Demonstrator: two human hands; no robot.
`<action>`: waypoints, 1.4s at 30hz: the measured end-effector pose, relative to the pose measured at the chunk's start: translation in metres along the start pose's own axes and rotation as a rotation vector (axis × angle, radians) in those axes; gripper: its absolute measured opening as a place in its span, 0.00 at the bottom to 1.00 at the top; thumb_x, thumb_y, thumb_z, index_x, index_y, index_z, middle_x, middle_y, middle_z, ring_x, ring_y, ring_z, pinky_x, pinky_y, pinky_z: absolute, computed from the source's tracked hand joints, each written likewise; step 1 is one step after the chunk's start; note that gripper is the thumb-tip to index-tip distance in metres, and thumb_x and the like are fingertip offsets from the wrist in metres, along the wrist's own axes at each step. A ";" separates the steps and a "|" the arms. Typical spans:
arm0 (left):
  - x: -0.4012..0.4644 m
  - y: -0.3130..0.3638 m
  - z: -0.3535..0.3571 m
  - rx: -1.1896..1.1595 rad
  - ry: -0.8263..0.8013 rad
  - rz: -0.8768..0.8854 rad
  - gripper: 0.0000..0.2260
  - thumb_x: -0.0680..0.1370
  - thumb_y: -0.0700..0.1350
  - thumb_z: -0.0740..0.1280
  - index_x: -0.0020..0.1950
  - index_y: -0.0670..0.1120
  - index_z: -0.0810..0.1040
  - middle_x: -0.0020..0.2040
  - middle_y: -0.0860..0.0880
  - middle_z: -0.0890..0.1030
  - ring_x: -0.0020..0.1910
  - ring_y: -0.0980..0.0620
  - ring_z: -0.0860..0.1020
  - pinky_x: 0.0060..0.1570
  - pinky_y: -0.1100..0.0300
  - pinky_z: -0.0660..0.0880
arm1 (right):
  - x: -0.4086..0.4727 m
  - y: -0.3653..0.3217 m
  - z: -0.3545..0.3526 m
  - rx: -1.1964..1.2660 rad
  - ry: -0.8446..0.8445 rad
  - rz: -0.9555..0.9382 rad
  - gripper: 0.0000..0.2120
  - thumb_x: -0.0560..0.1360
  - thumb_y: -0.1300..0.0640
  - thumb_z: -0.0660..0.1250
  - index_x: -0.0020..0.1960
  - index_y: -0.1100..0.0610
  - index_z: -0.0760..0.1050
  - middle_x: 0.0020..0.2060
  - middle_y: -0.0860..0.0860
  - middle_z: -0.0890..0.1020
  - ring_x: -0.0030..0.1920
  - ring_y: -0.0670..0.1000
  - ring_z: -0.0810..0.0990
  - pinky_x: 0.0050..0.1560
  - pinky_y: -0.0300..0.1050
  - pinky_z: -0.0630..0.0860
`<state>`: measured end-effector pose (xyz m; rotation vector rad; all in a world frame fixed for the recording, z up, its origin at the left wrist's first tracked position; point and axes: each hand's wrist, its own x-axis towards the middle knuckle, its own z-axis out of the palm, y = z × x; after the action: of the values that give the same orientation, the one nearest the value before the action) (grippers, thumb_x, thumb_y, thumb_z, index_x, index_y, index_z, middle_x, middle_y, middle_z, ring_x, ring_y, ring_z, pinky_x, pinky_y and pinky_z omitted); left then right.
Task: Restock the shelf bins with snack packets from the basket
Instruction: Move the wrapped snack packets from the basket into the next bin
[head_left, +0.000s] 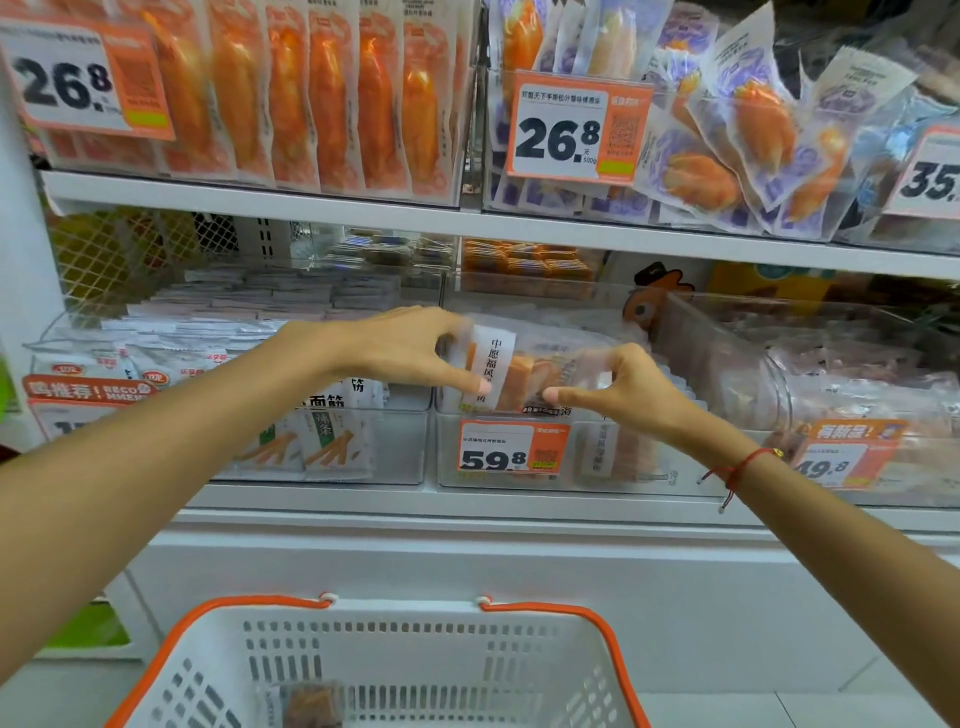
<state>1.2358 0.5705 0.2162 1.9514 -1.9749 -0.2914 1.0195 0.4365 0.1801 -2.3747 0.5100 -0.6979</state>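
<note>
Clear-plastic snack packet (511, 371): you pinch one between your left hand (410, 348) and right hand (623, 389) over the middle shelf bin (519, 467); one more packet (311, 704) lies in the white basket (379, 660) below.

Glossy clear plastic packet (511, 371) & bin (571, 462); matt plastic basket (415, 654).

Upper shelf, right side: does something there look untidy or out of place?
Yes. The purple-and-white packets in the upper right bin lie tilted and heaped at mixed angles, some leaning over the bin's front edge. The orange packets in the bin to their left stand upright in a neat row, so the right bin looks disordered.
</note>
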 end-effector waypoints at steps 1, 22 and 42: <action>0.000 0.002 0.000 -0.070 0.052 0.016 0.21 0.71 0.60 0.71 0.61 0.55 0.75 0.58 0.57 0.79 0.56 0.57 0.76 0.56 0.58 0.73 | 0.000 -0.002 0.000 -0.008 -0.010 0.003 0.12 0.67 0.52 0.74 0.29 0.40 0.79 0.34 0.35 0.82 0.40 0.36 0.82 0.39 0.28 0.74; 0.000 0.044 -0.018 0.501 -0.020 -0.036 0.16 0.74 0.54 0.69 0.59 0.49 0.73 0.47 0.49 0.77 0.49 0.46 0.75 0.42 0.56 0.65 | 0.030 -0.067 -0.026 -0.419 -0.273 0.042 0.23 0.73 0.53 0.72 0.66 0.53 0.73 0.59 0.49 0.79 0.58 0.48 0.77 0.63 0.45 0.73; 0.019 0.042 0.003 0.589 -0.060 -0.042 0.15 0.74 0.56 0.69 0.56 0.49 0.82 0.56 0.50 0.81 0.54 0.46 0.77 0.43 0.56 0.68 | 0.035 -0.045 0.003 -0.609 -0.264 0.018 0.12 0.68 0.54 0.76 0.51 0.47 0.82 0.45 0.49 0.85 0.48 0.47 0.82 0.49 0.46 0.77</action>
<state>1.1958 0.5522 0.2317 2.3464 -2.2389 0.2598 1.0567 0.4534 0.2191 -2.9609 0.7006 -0.2211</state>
